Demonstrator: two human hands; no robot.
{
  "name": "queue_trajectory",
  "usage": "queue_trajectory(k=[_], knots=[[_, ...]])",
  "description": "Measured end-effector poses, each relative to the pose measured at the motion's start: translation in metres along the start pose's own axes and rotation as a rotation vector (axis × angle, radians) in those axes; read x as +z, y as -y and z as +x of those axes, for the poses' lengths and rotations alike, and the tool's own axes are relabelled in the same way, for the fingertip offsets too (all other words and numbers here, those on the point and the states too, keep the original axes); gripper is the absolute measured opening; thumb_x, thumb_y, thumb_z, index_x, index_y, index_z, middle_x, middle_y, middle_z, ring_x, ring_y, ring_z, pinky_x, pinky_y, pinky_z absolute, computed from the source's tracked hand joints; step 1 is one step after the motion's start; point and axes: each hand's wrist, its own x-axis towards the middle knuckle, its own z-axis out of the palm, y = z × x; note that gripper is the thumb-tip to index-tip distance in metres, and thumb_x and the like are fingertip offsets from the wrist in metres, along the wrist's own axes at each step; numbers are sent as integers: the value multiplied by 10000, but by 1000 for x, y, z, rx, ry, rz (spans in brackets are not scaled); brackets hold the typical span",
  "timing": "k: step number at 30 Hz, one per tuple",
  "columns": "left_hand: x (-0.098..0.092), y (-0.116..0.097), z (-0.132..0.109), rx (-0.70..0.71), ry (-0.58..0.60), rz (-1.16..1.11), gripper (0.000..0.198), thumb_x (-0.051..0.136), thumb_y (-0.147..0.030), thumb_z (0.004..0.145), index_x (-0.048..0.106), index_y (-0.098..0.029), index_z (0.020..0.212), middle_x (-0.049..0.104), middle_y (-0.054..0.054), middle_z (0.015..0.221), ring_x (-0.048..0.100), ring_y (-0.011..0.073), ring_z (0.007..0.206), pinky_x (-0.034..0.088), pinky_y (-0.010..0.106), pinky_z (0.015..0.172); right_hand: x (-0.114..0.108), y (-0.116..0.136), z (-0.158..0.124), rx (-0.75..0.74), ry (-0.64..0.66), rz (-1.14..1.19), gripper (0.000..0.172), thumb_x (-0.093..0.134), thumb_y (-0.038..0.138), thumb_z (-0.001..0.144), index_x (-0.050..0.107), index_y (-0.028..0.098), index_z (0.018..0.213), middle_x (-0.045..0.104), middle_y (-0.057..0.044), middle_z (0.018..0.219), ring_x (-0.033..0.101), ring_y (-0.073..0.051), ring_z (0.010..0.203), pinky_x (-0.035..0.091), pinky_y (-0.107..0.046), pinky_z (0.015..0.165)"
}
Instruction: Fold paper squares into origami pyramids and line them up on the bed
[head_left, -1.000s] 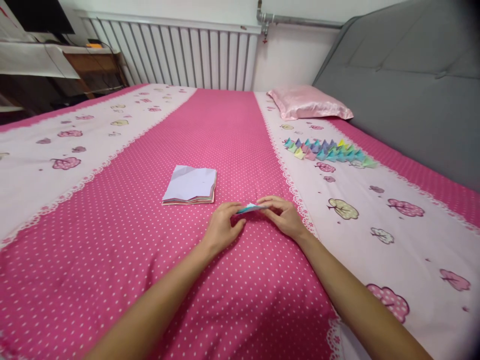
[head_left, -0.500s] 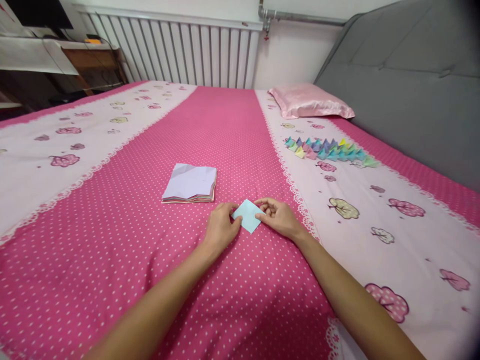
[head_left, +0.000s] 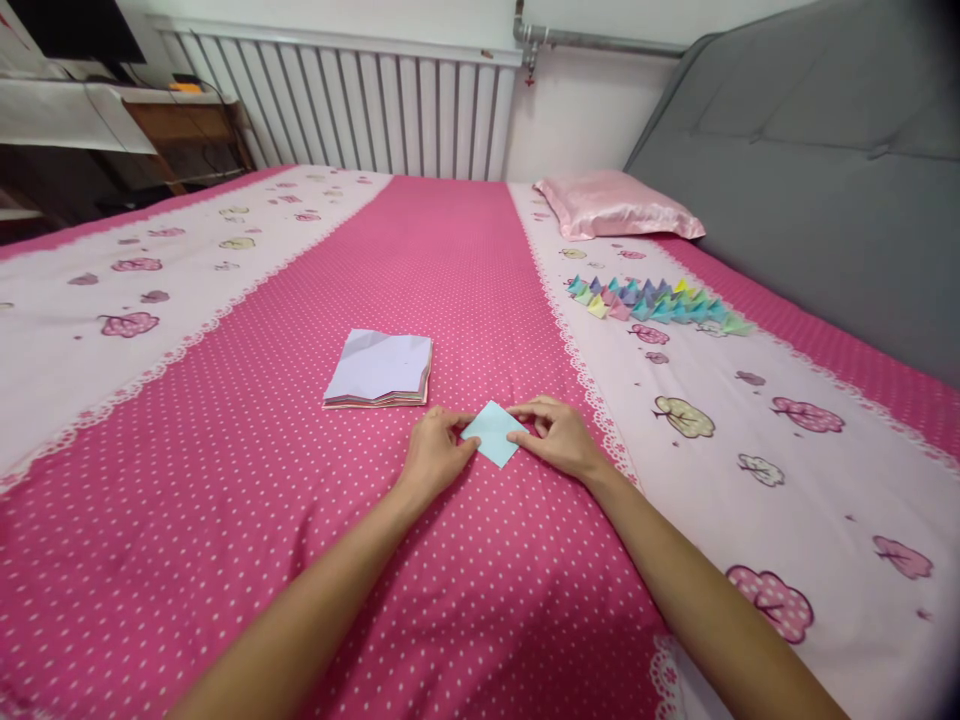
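On pink dotted bedsheet (head_left: 450,260), left hand (head_left: 431,455) & right hand (head_left: 559,438) pinch pale-blue folded paper square (head_left: 493,432) w/ fingertips, mid-fold; row of finished pastel folded-paper triangles (head_left: 656,300) beside, stack of unfolded paper sheets (head_left: 379,370) left.

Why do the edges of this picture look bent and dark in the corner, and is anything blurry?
Head view: a wide lens bows the lines of the radiator and stretches the forearms at the bottom edge; the lower right corner darkens. Light is soft and even, with a faint shadow under the left hand and right hand. The blue paper is sharp; the folded paper pieces are too small for detail.
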Motion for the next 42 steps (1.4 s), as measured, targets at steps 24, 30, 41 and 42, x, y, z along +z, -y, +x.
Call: queue_trajectory(k=[24,30,41,42], knots=[[3,-9,-12,137,-6,138,242,460,-88,692,671,-165,782,566,36,743,515,133,635,389,244,600,-4,4,-9,-153,98,83,264,527,146,695,669,184,914,571,-26,792,383,-74,489,337,-224,464],[4,-12,-15,150,29,205,181,505,-260,766,663,-172,771,588,38,767,537,132,621,383,247,598,1,2,-7,-159,113,-10,153,577,298,788,692,197,786,615,-23,691,526,-127,614,413,-262,607],[4,-21,-25,210,116,518,367,348,-429,877,641,-241,992,586,66,858,584,205,701,368,275,549,2,2,-10,-283,191,-272,312,520,400,828,661,230,1047,577,-32,748,534,-128,662,408,-248,627],[4,-22,-25,201,122,535,372,339,-429,880,633,-246,1016,584,68,863,587,210,707,372,278,552,2,3,-11,-282,197,-289,311,511,403,833,663,236,1046,578,-34,755,538,-128,665,407,-246,625]])
